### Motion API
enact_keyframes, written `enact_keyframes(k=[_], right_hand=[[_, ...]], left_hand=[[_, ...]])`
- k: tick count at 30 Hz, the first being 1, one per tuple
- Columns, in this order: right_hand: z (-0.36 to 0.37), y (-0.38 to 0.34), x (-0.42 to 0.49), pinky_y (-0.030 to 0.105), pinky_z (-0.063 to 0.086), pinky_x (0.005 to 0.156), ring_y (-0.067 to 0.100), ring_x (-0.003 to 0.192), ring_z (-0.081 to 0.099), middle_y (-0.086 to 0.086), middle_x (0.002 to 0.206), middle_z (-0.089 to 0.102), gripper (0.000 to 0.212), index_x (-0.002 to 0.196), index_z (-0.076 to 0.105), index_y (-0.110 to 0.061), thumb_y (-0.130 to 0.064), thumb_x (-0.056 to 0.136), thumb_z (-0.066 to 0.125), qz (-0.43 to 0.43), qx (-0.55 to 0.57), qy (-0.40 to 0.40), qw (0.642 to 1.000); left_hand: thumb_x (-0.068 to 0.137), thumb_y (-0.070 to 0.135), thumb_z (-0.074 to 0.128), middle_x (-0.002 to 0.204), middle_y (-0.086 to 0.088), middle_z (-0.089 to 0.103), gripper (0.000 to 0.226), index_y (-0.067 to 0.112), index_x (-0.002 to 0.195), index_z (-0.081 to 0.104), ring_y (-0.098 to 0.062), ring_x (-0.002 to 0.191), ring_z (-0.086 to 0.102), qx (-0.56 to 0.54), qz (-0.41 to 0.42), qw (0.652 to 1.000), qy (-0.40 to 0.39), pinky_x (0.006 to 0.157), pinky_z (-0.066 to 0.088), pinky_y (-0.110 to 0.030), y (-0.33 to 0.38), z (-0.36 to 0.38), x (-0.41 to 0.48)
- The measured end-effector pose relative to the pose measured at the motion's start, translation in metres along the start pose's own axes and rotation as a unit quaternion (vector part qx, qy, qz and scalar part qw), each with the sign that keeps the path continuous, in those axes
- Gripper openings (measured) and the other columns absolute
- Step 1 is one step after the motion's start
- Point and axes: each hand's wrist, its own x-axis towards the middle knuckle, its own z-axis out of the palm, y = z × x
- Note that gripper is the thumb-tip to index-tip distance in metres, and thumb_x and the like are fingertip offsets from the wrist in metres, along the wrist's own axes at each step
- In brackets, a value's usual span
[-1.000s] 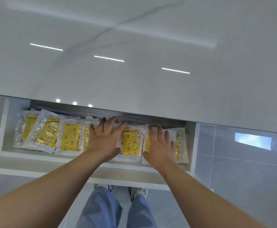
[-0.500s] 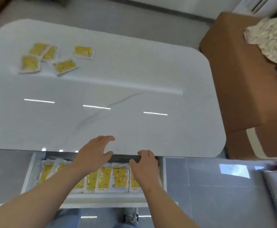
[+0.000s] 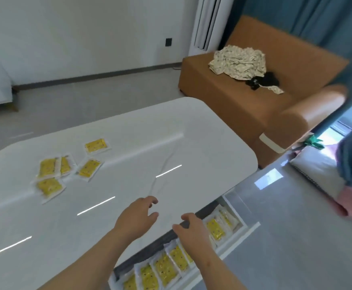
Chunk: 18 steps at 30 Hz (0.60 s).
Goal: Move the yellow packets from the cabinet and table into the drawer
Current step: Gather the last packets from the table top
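Note:
Several yellow packets (image 3: 66, 170) lie in a loose group on the far left of the white table (image 3: 129, 147). More yellow packets (image 3: 166, 266) stand in a row in the open drawer (image 3: 242, 226) under the table's near edge. My left hand (image 3: 137, 216) hovers over the tabletop near that edge, fingers loosely curled and holding nothing. Just over the drawer and the table's edge is my right hand (image 3: 191, 231), its fingers relaxed and holding nothing.
An orange sofa (image 3: 254, 97) with crumpled cloth (image 3: 237, 61) stands behind the table at right. Blue curtains (image 3: 327, 21) hang at far right, with a cushion and pink fabric (image 3: 325, 181) on the floor. Grey tiled floor lies to the right of the drawer.
Both hands have lifted off the packets in the drawer and risen to the table's edge. My view has swung up and to the right, bringing the tabletop packets and sofa into sight.

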Motion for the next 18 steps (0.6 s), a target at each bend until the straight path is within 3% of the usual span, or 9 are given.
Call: enact_keyframes(k=[4,8,13,16,18], right_hand=[[0.018,-0.009,-0.054,0.019,0.037,0.072,0.008,0.089,0.046,0.0,0.132,0.044,0.04,0.13,0.044,-0.019,-0.029,0.092,0.051,-0.005,0.029,0.054,0.998],[0.051,-0.006,-0.107,0.021,0.04,0.079,0.01,0.095,0.05,-0.001,0.126,0.049,0.039,0.13,0.046,-0.017,-0.027,0.092,0.052,-0.017,0.072,0.082,0.994],[0.106,0.003,-0.179,0.017,0.037,0.071,0.007,0.087,0.045,-0.008,0.1,0.046,0.031,0.123,0.05,-0.015,-0.022,0.092,0.053,-0.01,0.115,0.082,0.99],[0.132,-0.006,-0.21,0.02,0.038,0.074,0.01,0.09,0.049,-0.005,0.105,0.05,0.021,0.112,0.05,-0.019,-0.022,0.091,0.053,-0.012,0.121,0.093,0.988],[0.151,-0.017,-0.217,0.017,0.04,0.066,0.008,0.086,0.051,-0.002,0.108,0.054,0.015,0.104,0.048,-0.021,-0.021,0.091,0.053,-0.012,0.121,0.104,0.987]], left_hand=[[0.095,0.034,0.047,0.13,0.004,0.052,0.038,0.027,0.132,0.044,-0.011,0.114,0.052,0.011,0.044,0.999,-0.001,0.089,0.041,-0.021,-0.011,-0.017,-0.043],[0.095,0.033,0.047,0.131,0.005,0.051,0.037,0.028,0.132,0.044,-0.011,0.116,0.051,0.03,0.08,0.996,0.013,0.089,0.041,-0.022,-0.029,-0.028,-0.093],[0.095,0.033,0.047,0.133,0.005,0.049,0.038,0.028,0.132,0.044,-0.01,0.119,0.049,0.059,0.1,0.993,-0.01,0.092,0.041,-0.023,-0.07,-0.035,-0.17],[0.095,0.033,0.047,0.132,0.005,0.049,0.037,0.028,0.131,0.044,-0.011,0.117,0.049,0.058,0.099,0.993,-0.002,0.092,0.041,-0.023,-0.099,-0.049,-0.198],[0.095,0.032,0.047,0.131,0.004,0.049,0.036,0.028,0.131,0.045,-0.011,0.117,0.05,0.05,0.097,0.994,0.004,0.091,0.04,-0.022,-0.118,-0.064,-0.208]])
